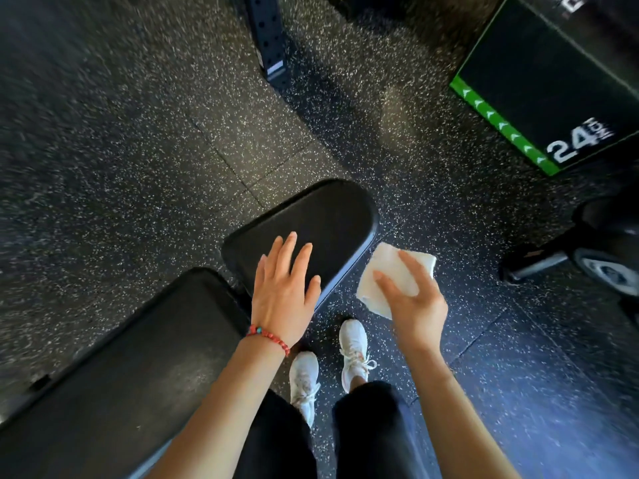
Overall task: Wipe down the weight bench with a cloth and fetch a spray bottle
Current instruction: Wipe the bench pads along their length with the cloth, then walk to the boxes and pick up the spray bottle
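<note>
Black padded weight bench running from lower left toward centre, split into a long back pad and a shorter seat pad with a narrow gap between them; seat pad's rounded end stopping near mid-frame, its right edge trimmed by a pale metal strip. Left hand over the near part of the seat pad, palm down, fingers straight and spread, nothing held; whether touching the pad or hovering just above, cannot tell. Red beaded bracelet on the left wrist. Right hand off the bench's right edge, above the floor, fingers and thumb curled round a folded white cloth, pinching it from the near side; cloth clear of the pad, just beside its right edge. No spray bottle in view. White sneakers planted on the speckled rubber floor just right of the bench, black trousers above them. Wide open floor to the left of and beyond the seat pad's end. Black perforated rack upright at top centre, well apart from the bench. Black box with a green edge, marked 24, at upper right. Dumbbell on the floor at far right, a strip of bare floor between it and the right hand.
</note>
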The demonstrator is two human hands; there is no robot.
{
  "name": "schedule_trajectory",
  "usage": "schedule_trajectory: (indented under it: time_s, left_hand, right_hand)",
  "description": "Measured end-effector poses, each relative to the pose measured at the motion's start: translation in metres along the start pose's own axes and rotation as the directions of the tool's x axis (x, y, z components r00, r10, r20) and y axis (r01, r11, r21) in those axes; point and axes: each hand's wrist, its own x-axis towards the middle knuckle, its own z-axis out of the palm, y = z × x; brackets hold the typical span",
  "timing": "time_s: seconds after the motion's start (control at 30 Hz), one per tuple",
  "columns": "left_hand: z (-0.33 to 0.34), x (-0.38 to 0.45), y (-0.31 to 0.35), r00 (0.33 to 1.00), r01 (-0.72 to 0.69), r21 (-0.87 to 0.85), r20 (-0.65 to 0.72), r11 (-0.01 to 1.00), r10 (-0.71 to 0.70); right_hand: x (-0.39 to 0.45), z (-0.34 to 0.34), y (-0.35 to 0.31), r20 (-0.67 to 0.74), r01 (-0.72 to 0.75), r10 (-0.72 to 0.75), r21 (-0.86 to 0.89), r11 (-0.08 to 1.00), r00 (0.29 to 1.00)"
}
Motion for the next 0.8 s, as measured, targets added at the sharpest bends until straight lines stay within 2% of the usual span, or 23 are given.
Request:
schedule_trajectory:
  time_s: [0.17, 0.4, 0.53, 0.8]
  left_hand:
    - [-0.048, -0.008, 0.034, 0.993, -0.116, 0.036, -0.017, 0.993, 0.117]
    - [-0.082, -0.004, 0.101, 0.963, -0.267, 0.076, 0.05, 0.961, 0.264]
    - [-0.082, 0.011, 0.15, 0.934, -0.354, 0.107, 0.081, 0.929, 0.347]
    - [-0.058, 0.061, 0.27, 0.891, -0.45, 0.125, 0.123, 0.884, 0.437]
  right_hand:
    - [-0.034, -0.048, -0.029, -0.098, -0.003, 0.012, 0.084, 0.996, 0.995]
    - [-0.056, -0.134, -0.048, -0.164, -0.016, 0.042, 0.162, 0.987, 0.986]
    - [-0.044, -0.182, -0.055, -0.198, -0.004, 0.031, 0.132, 0.991, 0.98]
    - [0.023, -0.284, -0.061, -0.212, 0.016, 0.044, 0.273, 0.962, 0.976]
